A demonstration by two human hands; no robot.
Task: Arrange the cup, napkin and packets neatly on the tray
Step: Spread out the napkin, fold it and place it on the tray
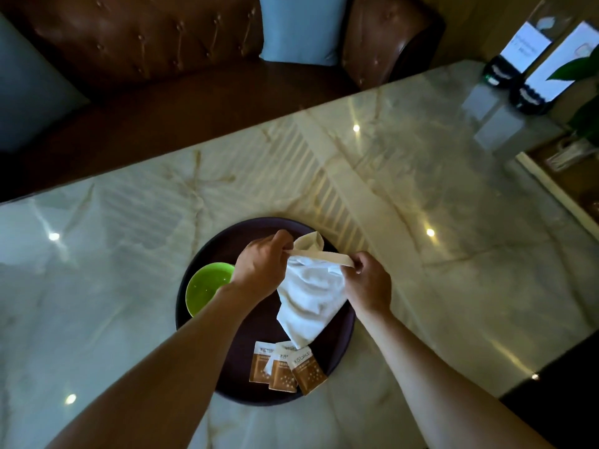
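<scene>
A: Where is the napkin (309,296) held?

B: Above the round dark tray (207,254). Its top edge is pinched by the left hand (264,265) and the right hand (366,281), fingers closed on the cloth; the rest hangs down.

A: And the cup, the packets?

B: The green cup (207,286) is seen on the tray's left side, partly hidden by the left arm. Three brown packets (287,367) are laid at the near edge, overlapping; the napkin's low corner is just above them.

A: Tray position?

B: On the marble table (421,222).
</scene>
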